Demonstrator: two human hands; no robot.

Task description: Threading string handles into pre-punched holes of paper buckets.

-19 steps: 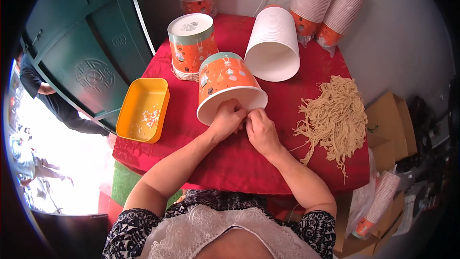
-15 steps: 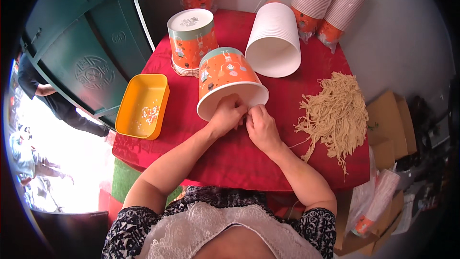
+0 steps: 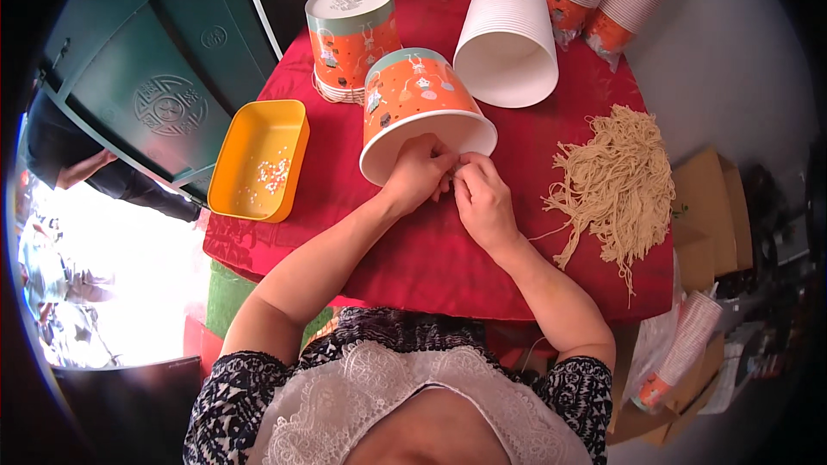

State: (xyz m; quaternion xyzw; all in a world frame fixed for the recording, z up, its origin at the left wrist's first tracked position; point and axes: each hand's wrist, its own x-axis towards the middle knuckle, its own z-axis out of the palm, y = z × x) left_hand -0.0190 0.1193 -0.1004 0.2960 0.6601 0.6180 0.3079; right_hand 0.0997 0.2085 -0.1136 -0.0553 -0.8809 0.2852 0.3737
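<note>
An orange paper bucket [image 3: 419,96] with a grey-green base band and cartoon prints lies tilted, its white open mouth toward me. My left hand [image 3: 419,174] reaches into the mouth at the lower rim, its fingers bent in a pinch. Close beside it, my right hand [image 3: 482,198] pinches at the rim's edge, with the fingertips of both hands almost meeting. Whatever they hold is too small to make out. From a heap of tan string [image 3: 616,189] at the right, one loose strand runs toward my right wrist.
A yellow tray [image 3: 228,198] with small white pieces sits at the left. Behind stand an upturned orange bucket stack [image 3: 355,43] and a white bucket stack on its side [image 3: 508,30]. Wrapped bucket stacks [image 3: 633,0] lean on the wall. All rest around a red-covered table [image 3: 413,280].
The whole scene has shifted upward in the view. Both hands stay at the bucket's rim, with my right fingers slightly farther right along it.
</note>
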